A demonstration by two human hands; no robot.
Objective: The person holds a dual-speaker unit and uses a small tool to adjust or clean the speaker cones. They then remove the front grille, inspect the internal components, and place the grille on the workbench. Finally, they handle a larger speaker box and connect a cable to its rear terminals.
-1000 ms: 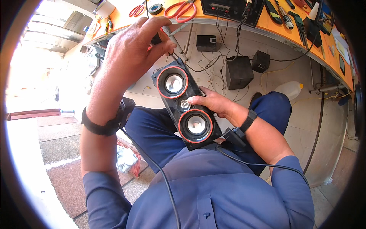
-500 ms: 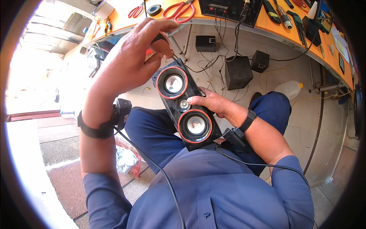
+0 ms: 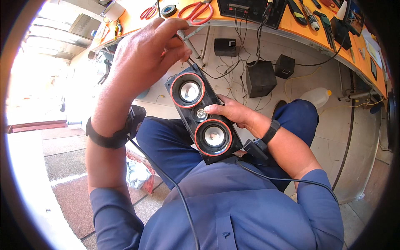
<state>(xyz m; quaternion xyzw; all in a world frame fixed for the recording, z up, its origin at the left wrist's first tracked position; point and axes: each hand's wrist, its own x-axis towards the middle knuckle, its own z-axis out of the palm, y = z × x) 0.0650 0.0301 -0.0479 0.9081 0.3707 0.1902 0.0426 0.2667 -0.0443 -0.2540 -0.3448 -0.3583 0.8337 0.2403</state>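
A black speaker panel [image 3: 186, 119] with two red-ringed cones and a small silver tweeter [image 3: 201, 113] between them leans over my lap. My right hand [image 3: 233, 111] grips its right edge, thumb lying on the front beside the tweeter. Above the panel's far end, my left hand [image 3: 152, 52] has its fingers closed around a thin-shafted tool, seemingly a screwdriver [image 3: 190, 62]. Its shaft points down to the panel's top corner; the handle is mostly hidden by my fingers, and contact of the tip with a screw is too small to tell.
An orange workbench [image 3: 246, 26] curves across the far side, carrying red-handled scissors [image 3: 196, 13], black tape [image 3: 168, 10] and several hand tools. Below it are black boxes [image 3: 261, 79], tangled cables and a white jug [image 3: 316, 98]. A cable runs from each wrist device.
My left hand has turned at the wrist and shifted slightly left, its fingers still closed around the tool. The speaker panel and my right hand have hardly moved.
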